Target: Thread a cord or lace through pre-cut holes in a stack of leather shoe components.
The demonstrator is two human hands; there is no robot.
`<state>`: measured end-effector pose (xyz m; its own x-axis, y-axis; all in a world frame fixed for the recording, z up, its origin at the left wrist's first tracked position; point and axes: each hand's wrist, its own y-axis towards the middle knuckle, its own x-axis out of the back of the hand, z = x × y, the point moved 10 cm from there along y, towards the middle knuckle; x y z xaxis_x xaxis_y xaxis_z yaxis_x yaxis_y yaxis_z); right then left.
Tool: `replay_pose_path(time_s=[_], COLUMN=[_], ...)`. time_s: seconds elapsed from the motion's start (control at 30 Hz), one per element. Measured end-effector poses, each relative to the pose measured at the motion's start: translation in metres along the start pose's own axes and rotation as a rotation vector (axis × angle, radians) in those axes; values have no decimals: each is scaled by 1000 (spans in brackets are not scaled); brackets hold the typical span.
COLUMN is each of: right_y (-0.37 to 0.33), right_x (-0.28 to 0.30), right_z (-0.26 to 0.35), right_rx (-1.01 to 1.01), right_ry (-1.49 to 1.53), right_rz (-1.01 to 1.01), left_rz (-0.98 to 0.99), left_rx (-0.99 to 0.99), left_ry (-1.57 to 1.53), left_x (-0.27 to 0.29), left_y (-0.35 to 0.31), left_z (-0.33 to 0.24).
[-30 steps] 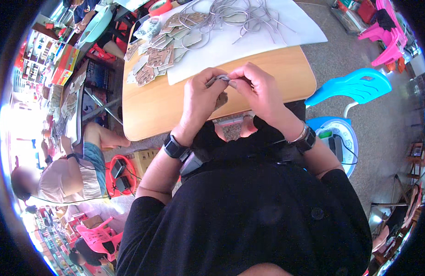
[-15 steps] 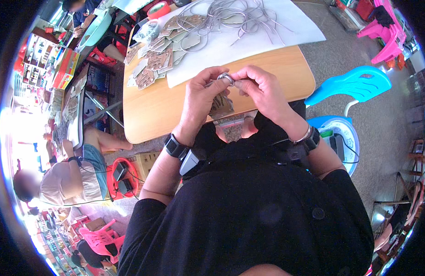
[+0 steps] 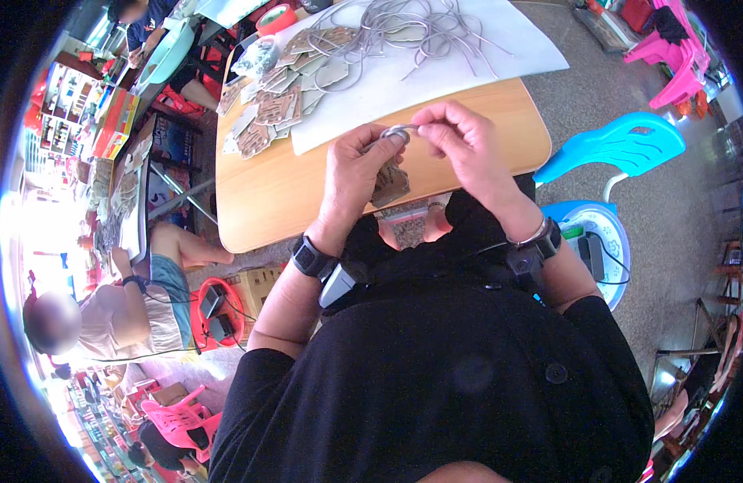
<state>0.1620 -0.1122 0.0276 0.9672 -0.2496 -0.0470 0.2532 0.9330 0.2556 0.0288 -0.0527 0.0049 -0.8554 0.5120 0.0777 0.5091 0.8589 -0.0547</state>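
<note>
Above the near edge of the wooden table (image 3: 267,201), my left hand (image 3: 351,173) is closed around a small coil of grey cord (image 3: 397,134), thumb on top. A brown and grey flat piece (image 3: 391,185), like cardboard, hangs below the left fingers; whether the cord passes through it is hidden. My right hand (image 3: 462,149) pinches the cord's free part between thumb and forefinger, just right of the coil. A short stretch of cord spans the gap between the hands.
Loose grey cords (image 3: 404,36) lie tangled on a white sheet (image 3: 516,52). Brown and grey flat pieces (image 3: 276,106) are heaped at the left, near a clear plastic bag (image 3: 257,56) and red tape roll (image 3: 276,18). A blue chair (image 3: 621,149) stands right; a seated person (image 3: 122,314) works left.
My right hand has drawn away from the coil to the right and slightly up, so a bit of cord now shows between the hands. The left hand has barely moved.
</note>
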Motion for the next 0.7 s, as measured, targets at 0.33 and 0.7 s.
replay_pose_path(time_s=[0.33, 0.7], right_y=[4, -6], right_x=[2, -8], right_z=[30, 14], right_rx=[325, 205], right_ry=[-329, -259], right_rz=[-78, -43], left_rz=[111, 39], left_rx=[133, 61], left_ry=[-361, -304], left_x=[-13, -8], left_y=[-9, -2], left_z=[2, 2])
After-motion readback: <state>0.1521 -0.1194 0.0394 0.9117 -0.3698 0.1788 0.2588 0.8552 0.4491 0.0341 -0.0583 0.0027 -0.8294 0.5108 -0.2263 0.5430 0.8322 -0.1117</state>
